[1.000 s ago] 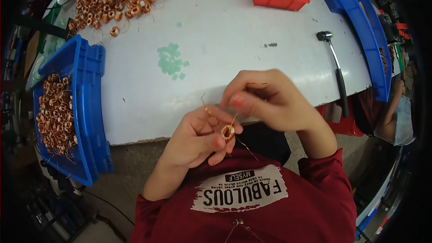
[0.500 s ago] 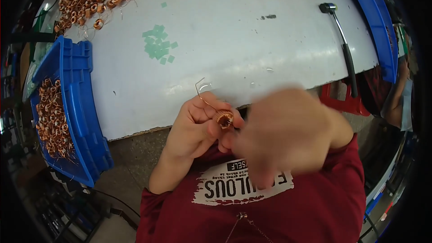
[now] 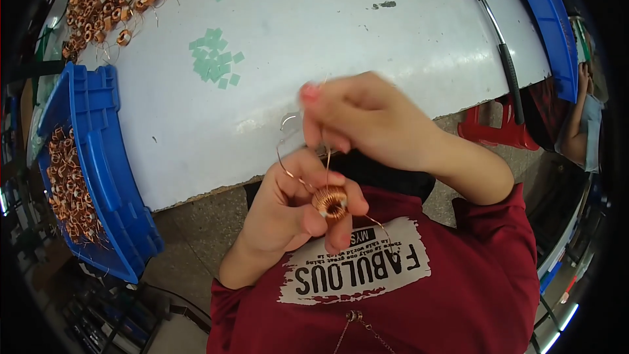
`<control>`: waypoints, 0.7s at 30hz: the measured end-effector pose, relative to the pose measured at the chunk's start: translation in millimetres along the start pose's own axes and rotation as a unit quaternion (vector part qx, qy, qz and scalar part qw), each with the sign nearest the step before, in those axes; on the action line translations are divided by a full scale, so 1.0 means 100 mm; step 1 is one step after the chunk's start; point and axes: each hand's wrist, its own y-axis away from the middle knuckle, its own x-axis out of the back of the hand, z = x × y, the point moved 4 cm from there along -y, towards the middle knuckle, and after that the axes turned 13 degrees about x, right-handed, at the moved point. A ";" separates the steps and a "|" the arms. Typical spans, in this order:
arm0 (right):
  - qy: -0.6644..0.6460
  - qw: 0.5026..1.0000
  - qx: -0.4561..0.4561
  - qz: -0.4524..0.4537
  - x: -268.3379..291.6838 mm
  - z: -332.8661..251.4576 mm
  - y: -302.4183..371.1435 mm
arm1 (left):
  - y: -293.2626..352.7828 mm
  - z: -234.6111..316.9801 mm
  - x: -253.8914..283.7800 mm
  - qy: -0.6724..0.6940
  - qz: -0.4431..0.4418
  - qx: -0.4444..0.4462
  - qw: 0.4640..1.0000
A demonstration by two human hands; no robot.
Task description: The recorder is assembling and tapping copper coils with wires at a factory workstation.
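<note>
Between the thumb and fingers of my left hand (image 3: 291,200) is a ring-shaped coil (image 3: 329,203) wound with copper wire, held just off the table's near edge. One copper wire end (image 3: 283,157) curves up from it on the left, and another sticks out to the lower right over my shirt. Above the coil, my right hand (image 3: 357,115) has its fingers pinched on a copper wire (image 3: 328,157) that runs up from the ring. The right fingertips are slightly blurred.
Loose copper coils (image 3: 118,0) are heaped at the far left, and more fill a blue crate (image 3: 108,177) beside the table. Small green squares (image 3: 213,56) lie on the white tabletop (image 3: 262,19). A hammer (image 3: 501,46) lies near another blue bin (image 3: 547,19). A red stool (image 3: 498,128) stands at right.
My right hand has moved from low beside the coil to above it, pulling a wire upward. The coil, in my left hand, now sits slightly lower. The view has shifted a little.
</note>
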 end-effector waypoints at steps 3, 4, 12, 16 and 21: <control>0.045 0.986 0.163 0.006 0.13 -0.12 0.23 | 0.03 0.11 0.00 0.058 0.061 -0.093 0.992; 0.079 0.964 0.252 -0.035 0.12 -0.18 0.31 | 0.06 0.14 0.03 0.078 0.082 -0.127 0.985; 0.243 0.901 0.354 -0.057 0.01 -0.13 0.46 | 0.07 0.21 0.10 0.005 0.096 -0.123 0.988; 0.186 0.906 0.380 -0.012 0.01 -0.21 0.51 | 0.10 0.23 0.11 -0.106 0.194 -0.160 0.962; 0.337 0.784 0.519 -0.054 -0.24 -0.20 0.63 | 0.11 0.20 0.09 -0.143 0.248 -0.197 0.938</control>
